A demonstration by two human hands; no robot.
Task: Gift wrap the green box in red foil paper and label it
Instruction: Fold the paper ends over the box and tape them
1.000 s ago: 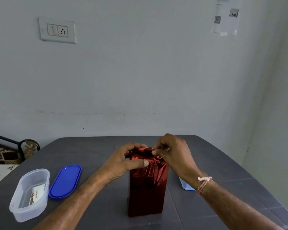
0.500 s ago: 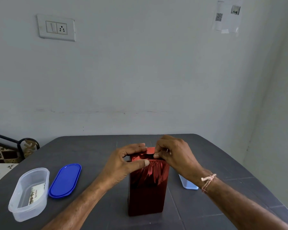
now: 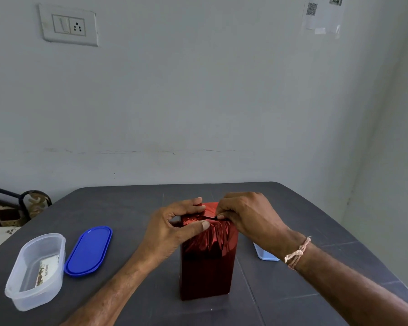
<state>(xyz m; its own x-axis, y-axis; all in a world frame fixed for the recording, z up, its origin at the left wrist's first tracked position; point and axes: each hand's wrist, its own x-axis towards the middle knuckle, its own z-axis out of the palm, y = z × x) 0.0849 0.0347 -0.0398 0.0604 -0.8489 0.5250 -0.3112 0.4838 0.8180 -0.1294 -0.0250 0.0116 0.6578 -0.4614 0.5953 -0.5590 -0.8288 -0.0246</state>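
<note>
Box (image 3: 206, 276), covered in red foil paper (image 3: 212, 243), stands upright near the middle of the tabletop (image 3: 118, 208). The left hand (image 3: 172, 229) curls round the upper left corner, thumb pressed across the gathered foil on the near face. The right hand (image 3: 250, 215) pinches the foil fold at the top right edge. To the left lie a blue lid (image 3: 88, 250) and, just beside it, a clear container (image 3: 33, 300) holding a printed card (image 3: 46, 270). A pale blue object (image 3: 264, 254) lies behind the right wrist.

glossy, crinkled red foil paper (image 3: 207, 257) over an upright box, matt dark grey table (image 3: 118, 208), clear, slightly frosted plastic tub (image 3: 37, 270), smooth shiny blue plastic lid (image 3: 88, 250), matt painted wall (image 3: 198, 102), twisted thread wristband (image 3: 297, 252)
</note>
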